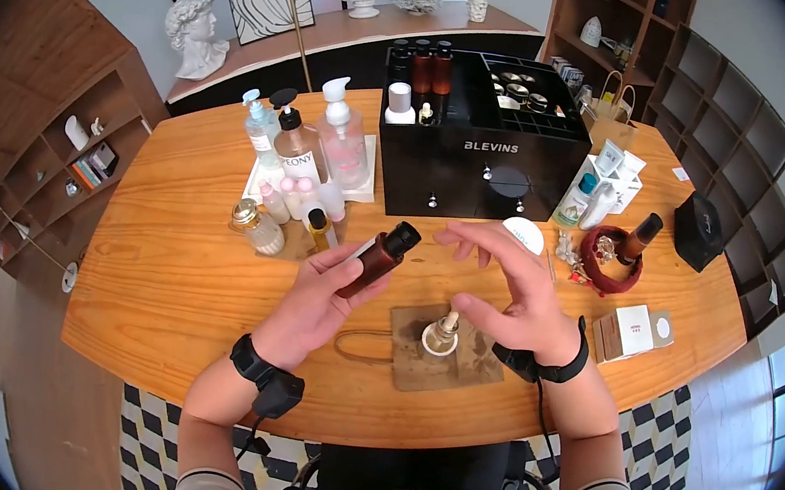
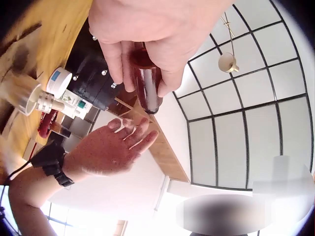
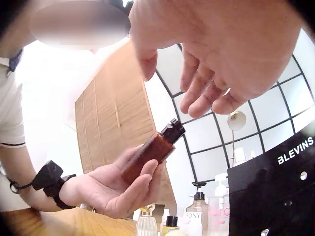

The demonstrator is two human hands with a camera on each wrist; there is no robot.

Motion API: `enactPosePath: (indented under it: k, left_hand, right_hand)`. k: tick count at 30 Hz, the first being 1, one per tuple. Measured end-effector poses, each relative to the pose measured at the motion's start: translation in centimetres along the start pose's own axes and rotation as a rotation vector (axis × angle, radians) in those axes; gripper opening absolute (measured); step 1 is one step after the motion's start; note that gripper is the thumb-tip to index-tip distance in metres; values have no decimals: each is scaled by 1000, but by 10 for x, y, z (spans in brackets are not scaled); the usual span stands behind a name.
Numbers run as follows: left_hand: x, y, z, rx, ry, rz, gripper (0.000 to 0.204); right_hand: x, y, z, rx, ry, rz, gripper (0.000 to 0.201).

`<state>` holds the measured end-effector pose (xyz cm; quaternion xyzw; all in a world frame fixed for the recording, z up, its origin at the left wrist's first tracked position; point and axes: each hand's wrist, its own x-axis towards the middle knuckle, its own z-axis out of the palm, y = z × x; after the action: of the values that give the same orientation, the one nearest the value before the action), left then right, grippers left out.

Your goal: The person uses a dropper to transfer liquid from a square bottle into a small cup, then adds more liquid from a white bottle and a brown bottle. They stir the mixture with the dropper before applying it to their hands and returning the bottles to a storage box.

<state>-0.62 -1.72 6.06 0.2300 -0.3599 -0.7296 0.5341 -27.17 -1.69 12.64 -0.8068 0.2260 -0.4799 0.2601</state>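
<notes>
A dark amber bottle with a black cap (image 1: 378, 261) is gripped in the left hand (image 1: 316, 296), tilted with its cap up and to the right. In the right wrist view the fingers of the left hand (image 3: 129, 188) wrap the bottle's body (image 3: 147, 156). The right hand (image 1: 524, 305) hovers to the right of the cap, fingers loosely bent, touching nothing; the left wrist view shows the right hand (image 2: 109, 147) with spread fingers. Below it, a small dropper bottle (image 1: 441, 335) stands on a brown paper piece (image 1: 405, 362).
A black box marked BLEVINS (image 1: 475, 172) stands at the back with bottles on top. Pump bottles (image 1: 342, 141) and small bottles are at the left. A dark red ring-shaped holder (image 1: 595, 270) and a white-and-brown box (image 1: 625, 332) sit at the right.
</notes>
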Motion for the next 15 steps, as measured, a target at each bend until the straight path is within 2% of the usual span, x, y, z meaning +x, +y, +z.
enactPosePath:
  k: [2, 5, 9, 11, 15]
  left_hand:
    - [-1, -2, 2, -44, -5, -78, 44]
    - [-4, -3, 10, 30, 53, -97, 51]
    - [-6, -8, 12, -6, 110, -118, 48]
    - [-5, -10, 6, -118, 73, -152, 47]
    - [-8, -17, 13, -89, 110, -174, 46]
  right_hand:
    - [-3, 5, 5, 21, -47, 21, 59]
    - [-5, 12, 9, -15, -79, 16, 66]
    - [-7, 16, 12, -24, -86, 54, 66]
    - [-6, 18, 17, -31, -64, -1, 68]
    - [-3, 13, 9, -72, -33, -7, 64]
